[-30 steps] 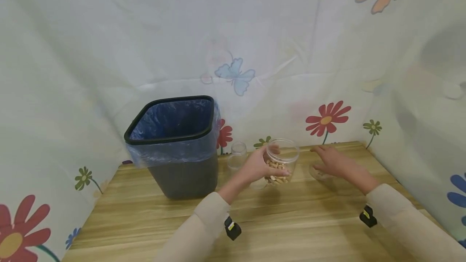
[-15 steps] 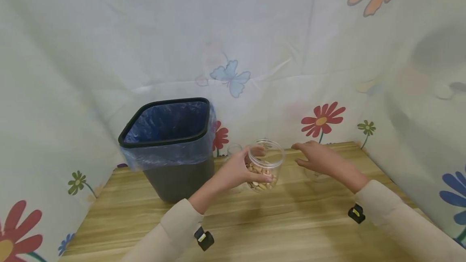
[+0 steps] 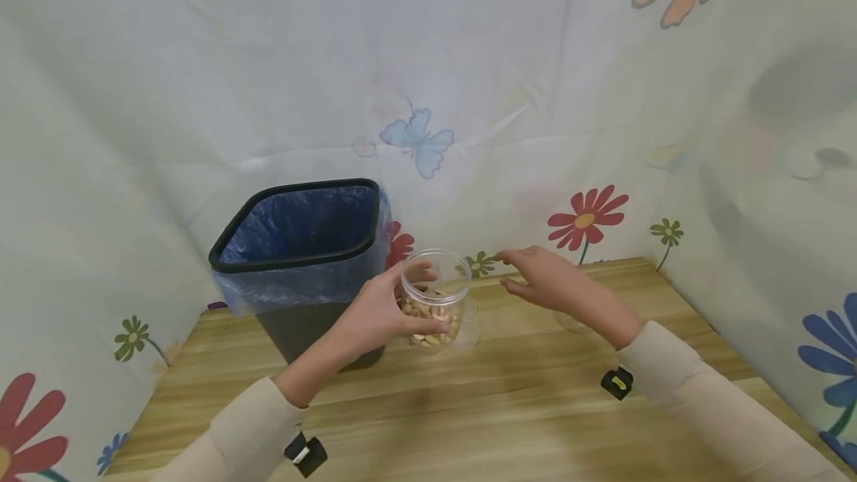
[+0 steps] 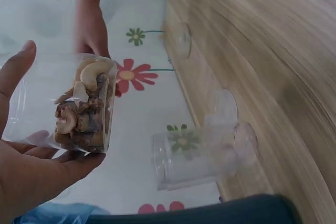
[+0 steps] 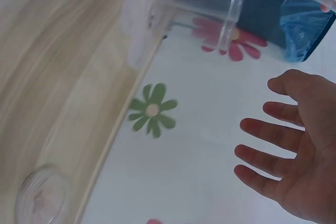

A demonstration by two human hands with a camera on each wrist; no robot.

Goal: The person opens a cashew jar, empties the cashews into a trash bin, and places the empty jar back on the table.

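My left hand (image 3: 375,311) grips a clear plastic jar (image 3: 438,277) by its side, thumb and fingers curled round it. Cashew nuts (image 4: 84,111) fill its lower part, and its top has no lid on. It is held up off the table, close to the bin's right side. A second clear jar (image 4: 194,156) stands on the table behind; the held jar mostly hides it in the head view. My right hand (image 3: 545,277) hovers to the right of the held jar, apart from it, fingers spread and holding nothing (image 5: 304,145).
A grey bin (image 3: 288,266) with a black rim and blue liner stands at the left. Clear round pieces like lids lie on the wooden table (image 3: 535,407), one (image 4: 226,106) by the second jar, another (image 5: 44,195) farther right. A flowered curtain (image 3: 509,192) hangs behind the table.
My left hand has carried the jar of cashews leftward, toward the bin. My right hand has also moved left, off the round clear piece, staying empty.
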